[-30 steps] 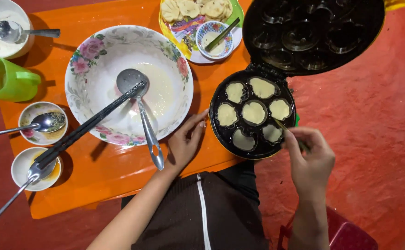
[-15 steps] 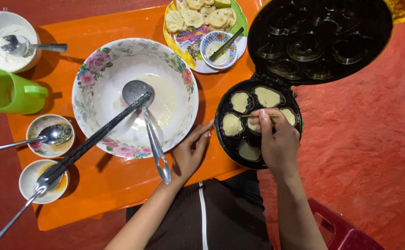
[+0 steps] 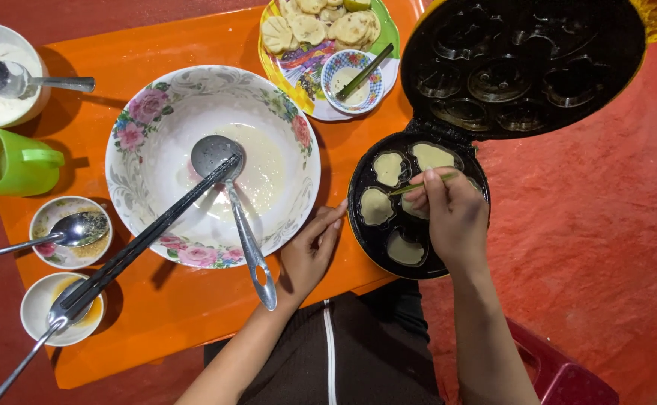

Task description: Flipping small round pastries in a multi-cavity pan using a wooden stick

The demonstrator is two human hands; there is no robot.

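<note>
Five batter-filled moulds | right hand grips stick | left hand loose, empty

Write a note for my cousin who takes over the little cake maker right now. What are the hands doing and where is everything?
Right hand holds a thin green stick over the open cake maker.
Left hand is empty, resting on the orange table beside the floral bowl.
Done: the moulds in view hold pale batter; finished cakes sit on the plate behind.
Left: only a thin layer of batter remains in the bowl, with the ladle in it.
</note>
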